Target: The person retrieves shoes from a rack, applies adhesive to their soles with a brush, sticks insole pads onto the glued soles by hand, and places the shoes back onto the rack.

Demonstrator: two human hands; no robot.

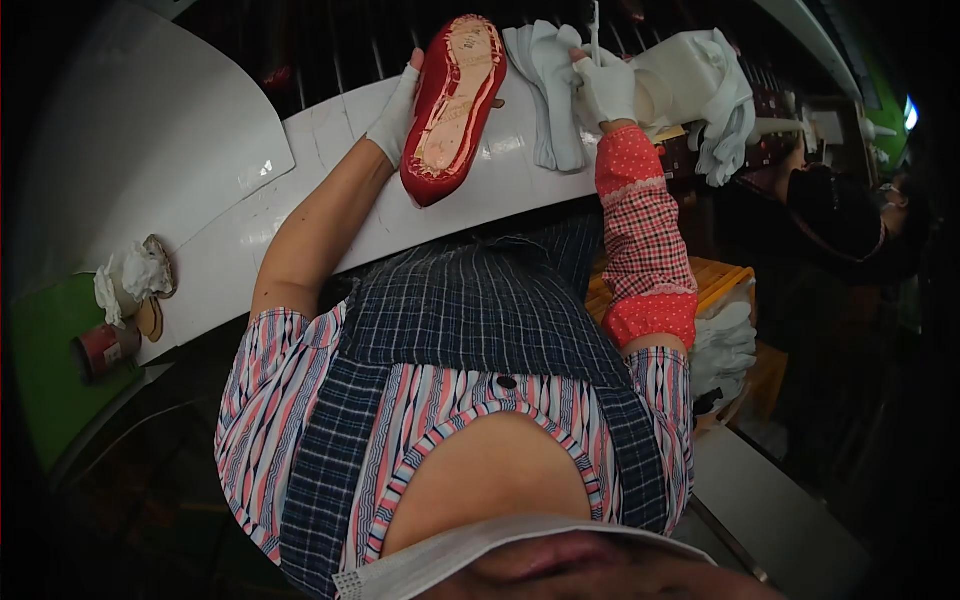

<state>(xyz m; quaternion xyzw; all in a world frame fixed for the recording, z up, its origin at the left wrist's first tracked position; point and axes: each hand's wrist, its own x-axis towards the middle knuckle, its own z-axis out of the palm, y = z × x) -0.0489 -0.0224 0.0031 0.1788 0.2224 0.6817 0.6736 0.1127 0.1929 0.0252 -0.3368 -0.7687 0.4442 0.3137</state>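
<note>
A red shoe [455, 110] is held sole up by my left hand [397, 115], which wears a white glove with bare fingertips. The shoe's underside is pale, with ragged edges around it. My right hand [607, 88], also in a white glove, is closed around a thin white brush-like tool [596, 30] whose tip points away from me. Between the two hands lies a folded pale grey cloth or glove [551, 95]. Just right of my right hand lies a whitish container [680, 75] with an open round mouth.
Another pale glove [727, 125] hangs over the container. The white worktop [235, 235] runs to the left, where crumpled white material [146, 268] and a dark red can [103, 352] stand. A dark rack of bars lies beyond. At right are an orange crate [722, 283] and a person [835, 205].
</note>
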